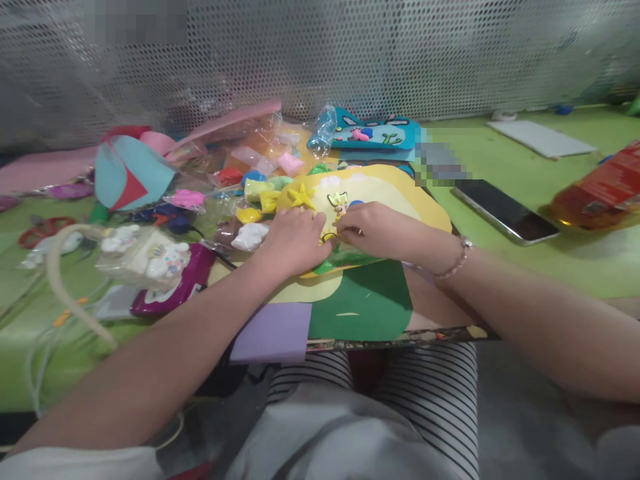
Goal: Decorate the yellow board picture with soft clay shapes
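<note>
A yellow foam sheet [400,197] lies on the green table, over green [370,303] and purple [273,332] sheets. On it sit a yellow clay star [301,195] and a small yellow clay figure [338,200]. My left hand [293,239] and my right hand [377,230] meet just below the figure, fingers curled and pinched together at a small yellow bit [327,237] on the sheet. A bracelet [457,260] circles my right wrist.
Bags of coloured clay [250,183] crowd the left, with a teal paper cone [127,175], red scissors [43,230] and a white plush case [160,263]. A phone [505,210] and an orange packet [600,190] lie right. A mesh wall [350,60] stands behind.
</note>
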Demonstrator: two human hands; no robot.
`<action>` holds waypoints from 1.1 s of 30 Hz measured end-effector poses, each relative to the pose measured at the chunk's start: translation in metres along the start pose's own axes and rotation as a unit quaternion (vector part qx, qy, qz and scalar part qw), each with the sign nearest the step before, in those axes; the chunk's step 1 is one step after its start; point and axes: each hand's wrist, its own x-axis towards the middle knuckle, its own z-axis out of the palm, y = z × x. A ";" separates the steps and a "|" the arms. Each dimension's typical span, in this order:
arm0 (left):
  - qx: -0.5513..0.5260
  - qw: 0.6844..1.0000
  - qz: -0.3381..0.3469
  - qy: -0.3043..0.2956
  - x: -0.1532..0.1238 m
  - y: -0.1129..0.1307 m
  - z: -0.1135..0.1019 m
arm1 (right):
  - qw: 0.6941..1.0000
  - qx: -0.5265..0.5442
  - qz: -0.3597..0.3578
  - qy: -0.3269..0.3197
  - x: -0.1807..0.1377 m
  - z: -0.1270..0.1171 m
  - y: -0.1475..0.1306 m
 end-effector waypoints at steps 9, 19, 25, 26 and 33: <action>-0.013 1.000 0.015 -0.008 -0.001 -0.007 -0.002 | 1.000 0.006 -0.002 -0.003 -0.001 -0.002 -0.002; -0.031 0.999 0.040 -0.008 -0.003 -0.014 -0.005 | 0.998 -0.012 -0.042 -0.054 -0.004 -0.011 -0.009; -0.030 0.999 0.037 -0.021 -0.001 -0.013 -0.004 | 0.999 -0.047 -0.008 -0.020 -0.003 -0.002 -0.008; -0.030 0.999 0.035 -0.021 0.000 -0.013 -0.003 | 0.998 -0.054 -0.008 -0.020 -0.003 -0.001 -0.007; -0.030 0.999 0.026 -0.021 0.000 -0.012 -0.002 | 0.995 -0.094 -0.008 -0.033 0.000 -0.001 -0.008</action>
